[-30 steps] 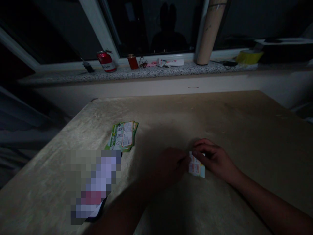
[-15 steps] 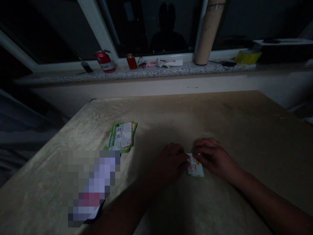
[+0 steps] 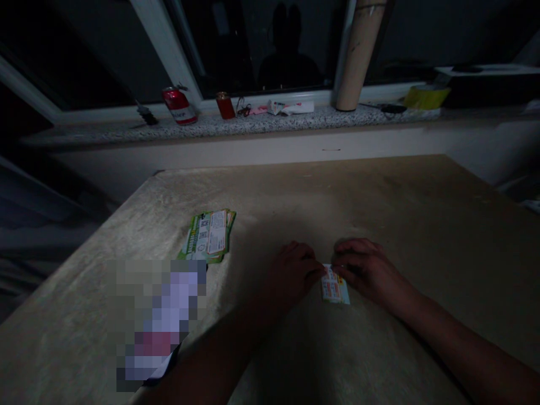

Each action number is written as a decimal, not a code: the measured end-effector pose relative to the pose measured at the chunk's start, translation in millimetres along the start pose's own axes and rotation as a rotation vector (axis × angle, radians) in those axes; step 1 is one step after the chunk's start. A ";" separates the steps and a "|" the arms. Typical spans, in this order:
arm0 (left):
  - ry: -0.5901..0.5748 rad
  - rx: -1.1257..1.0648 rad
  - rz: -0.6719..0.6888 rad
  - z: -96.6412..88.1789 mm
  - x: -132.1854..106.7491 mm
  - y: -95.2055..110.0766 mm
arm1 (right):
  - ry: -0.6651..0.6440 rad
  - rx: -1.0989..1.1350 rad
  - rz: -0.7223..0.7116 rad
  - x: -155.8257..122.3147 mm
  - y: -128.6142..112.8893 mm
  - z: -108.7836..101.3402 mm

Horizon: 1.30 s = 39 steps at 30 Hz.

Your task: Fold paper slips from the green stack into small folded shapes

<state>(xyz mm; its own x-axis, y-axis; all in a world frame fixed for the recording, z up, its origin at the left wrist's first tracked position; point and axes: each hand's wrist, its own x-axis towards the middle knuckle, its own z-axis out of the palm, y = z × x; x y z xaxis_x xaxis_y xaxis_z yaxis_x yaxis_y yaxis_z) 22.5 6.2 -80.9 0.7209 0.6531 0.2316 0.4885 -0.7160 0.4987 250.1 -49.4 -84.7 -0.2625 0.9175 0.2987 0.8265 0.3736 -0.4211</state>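
Note:
A small folded paper leaflet (image 3: 334,288), pale green and white with orange print blocks and a yellow patch, lies on the table between my hands. My left hand (image 3: 295,273) has its thumb and forefinger closed at the leaflet's upper left edge. At the upper right edge, my right hand (image 3: 365,264) pinches the paper, its other fingers curled above. The fingertips partly cover the leaflet's top. Left of my hands, a loosely stacked pile of green and white printed leaflets (image 3: 208,236) rests on the table.
Near my left forearm lies a flat, phone-like object (image 3: 169,315), blurred by pixelation. Beyond the table (image 3: 261,185), a speckled windowsill (image 3: 270,125) holds a red can (image 3: 180,106), an orange-red jar (image 3: 225,106), crumpled paper (image 3: 291,107), a cardboard tube (image 3: 358,62) and a yellow item (image 3: 427,97).
The thumb and forefinger of my left hand have drawn back slightly to the left, baring more of the leaflet's print. My right hand has hardly moved.

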 end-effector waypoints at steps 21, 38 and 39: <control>-0.161 0.057 -0.037 -24.1 -1.9 6.7 | -0.003 -0.017 0.016 -1.4 -2.6 -1.7; -0.101 -0.035 -0.110 -15.0 -1.6 5.4 | 0.005 0.002 0.011 -0.9 -0.8 -0.4; -0.099 -0.029 -0.126 -14.3 -0.2 5.9 | 0.004 0.004 0.012 -0.8 -1.3 -0.8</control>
<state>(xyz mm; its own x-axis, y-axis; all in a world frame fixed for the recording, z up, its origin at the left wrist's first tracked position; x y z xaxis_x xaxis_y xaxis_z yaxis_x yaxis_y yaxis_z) 18.2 5.3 -66.1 0.7004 0.7088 0.0834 0.5644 -0.6216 0.5431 249.6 -50.7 -83.8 -0.2505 0.9213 0.2975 0.8276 0.3632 -0.4279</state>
